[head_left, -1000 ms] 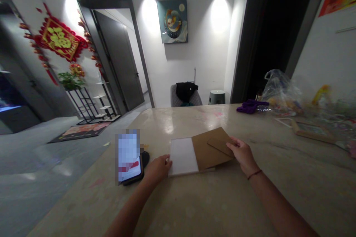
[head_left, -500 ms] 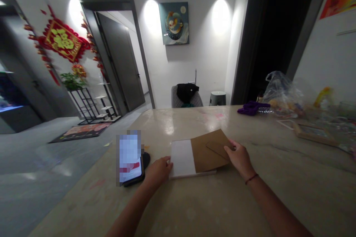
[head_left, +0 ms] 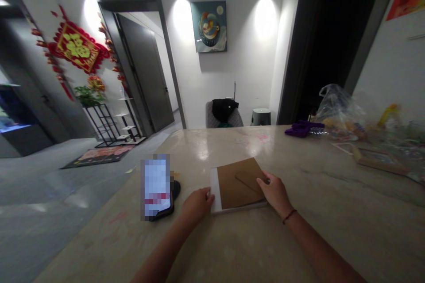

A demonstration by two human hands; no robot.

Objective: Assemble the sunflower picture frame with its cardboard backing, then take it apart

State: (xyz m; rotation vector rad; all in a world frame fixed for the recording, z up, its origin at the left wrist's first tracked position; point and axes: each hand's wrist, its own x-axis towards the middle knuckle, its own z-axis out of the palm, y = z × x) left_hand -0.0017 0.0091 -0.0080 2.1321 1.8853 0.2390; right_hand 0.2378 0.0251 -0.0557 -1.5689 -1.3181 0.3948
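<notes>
On the table in front of me lies a flat white piece (head_left: 215, 194), perhaps a picture frame; mostly its left strip and front edge show. A brown backing board (head_left: 234, 192) with a stand-like flap on its face covers the rest of it. My right hand (head_left: 274, 189) pinches the board's right edge between thumb and fingers. At the white piece's left edge, my left hand (head_left: 196, 204) is closed on the border. Whether the board touches the white piece all over, I cannot tell.
A phone (head_left: 157, 188) leans on a dark stand left of my left hand. Farther right lie a purple cloth (head_left: 302, 128), a clear plastic bag (head_left: 338, 112) and a wooden frame (head_left: 378, 160). The marble table (head_left: 212, 252) has its left edge beside the floor.
My right hand has slid the brown board leftward, so it covers more of the white piece. The white strip on the left is now narrower. My left hand stays at its edge.
</notes>
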